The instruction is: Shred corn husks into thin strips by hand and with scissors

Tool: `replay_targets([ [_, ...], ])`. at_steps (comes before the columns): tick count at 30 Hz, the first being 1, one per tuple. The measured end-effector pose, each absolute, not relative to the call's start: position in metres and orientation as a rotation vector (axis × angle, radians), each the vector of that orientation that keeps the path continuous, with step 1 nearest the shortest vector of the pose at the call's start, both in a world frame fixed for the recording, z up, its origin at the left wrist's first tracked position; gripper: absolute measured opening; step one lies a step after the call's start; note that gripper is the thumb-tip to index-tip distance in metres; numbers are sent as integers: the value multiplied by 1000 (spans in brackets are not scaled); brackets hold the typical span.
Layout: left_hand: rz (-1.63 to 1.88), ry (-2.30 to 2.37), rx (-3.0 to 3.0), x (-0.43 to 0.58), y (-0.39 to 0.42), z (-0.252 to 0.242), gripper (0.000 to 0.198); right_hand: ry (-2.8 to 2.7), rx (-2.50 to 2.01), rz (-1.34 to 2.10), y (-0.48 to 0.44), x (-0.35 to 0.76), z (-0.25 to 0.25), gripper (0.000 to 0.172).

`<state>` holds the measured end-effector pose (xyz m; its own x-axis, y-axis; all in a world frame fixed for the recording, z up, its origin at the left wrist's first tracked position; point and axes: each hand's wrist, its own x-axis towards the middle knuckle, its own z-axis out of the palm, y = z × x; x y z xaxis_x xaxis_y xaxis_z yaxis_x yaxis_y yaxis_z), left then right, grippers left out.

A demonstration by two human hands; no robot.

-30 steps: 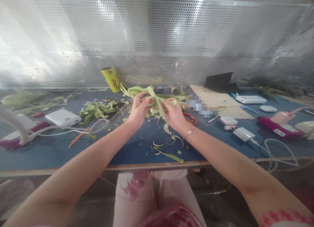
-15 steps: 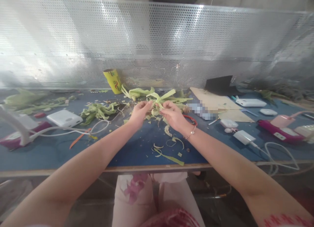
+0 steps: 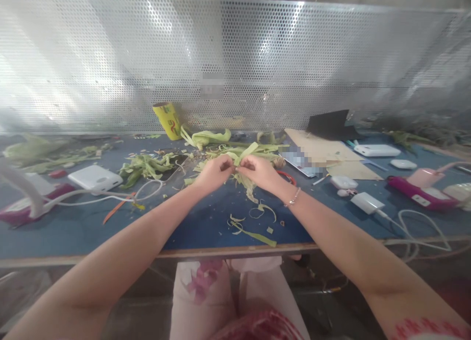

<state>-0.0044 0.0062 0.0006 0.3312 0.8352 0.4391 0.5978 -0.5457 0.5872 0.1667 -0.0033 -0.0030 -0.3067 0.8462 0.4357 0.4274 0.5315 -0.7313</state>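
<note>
My left hand (image 3: 217, 173) and my right hand (image 3: 255, 172) meet above the middle of the table, fingertips pinched close together. Between them is a pale green leafy strip (image 3: 248, 152) that looks like corn husk; its upper end sticks up past the fingers. Knuckles cover the part held at the fingertips. Just behind lies a larger piece of husk with a thick base (image 3: 201, 140). Shredded leaf scraps (image 3: 250, 190) are scattered under and in front of the hands.
A yellow tube (image 3: 168, 121) leans near the perforated metal screen (image 3: 243, 60). At left are a leaf pile (image 3: 147, 167), a white power bank (image 3: 94, 177) and cables. Cardboard (image 3: 324, 146), a phone (image 3: 300, 162), white chargers (image 3: 368, 202) and a magenta power strip (image 3: 423, 193) lie right.
Both hands have drawn closer together and turned inward, fingertips now nearly touching. The husk strips that fanned out above the fingers are now mostly hidden behind the hands.
</note>
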Motion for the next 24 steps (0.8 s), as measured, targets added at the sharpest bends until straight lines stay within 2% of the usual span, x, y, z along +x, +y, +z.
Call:
replay_targets([
  [5, 973, 1307, 2319, -5, 8, 0, 7, -2018, -1038, 581, 1, 168, -9, 3],
  [16, 915, 1141, 2471, -13, 12, 5, 15, -2114, -1018, 485, -6, 175, 2, 9],
  [24, 899, 1093, 2456, -14, 12, 6, 11, -2135, -865, 589, -2, 182, 1, 8],
])
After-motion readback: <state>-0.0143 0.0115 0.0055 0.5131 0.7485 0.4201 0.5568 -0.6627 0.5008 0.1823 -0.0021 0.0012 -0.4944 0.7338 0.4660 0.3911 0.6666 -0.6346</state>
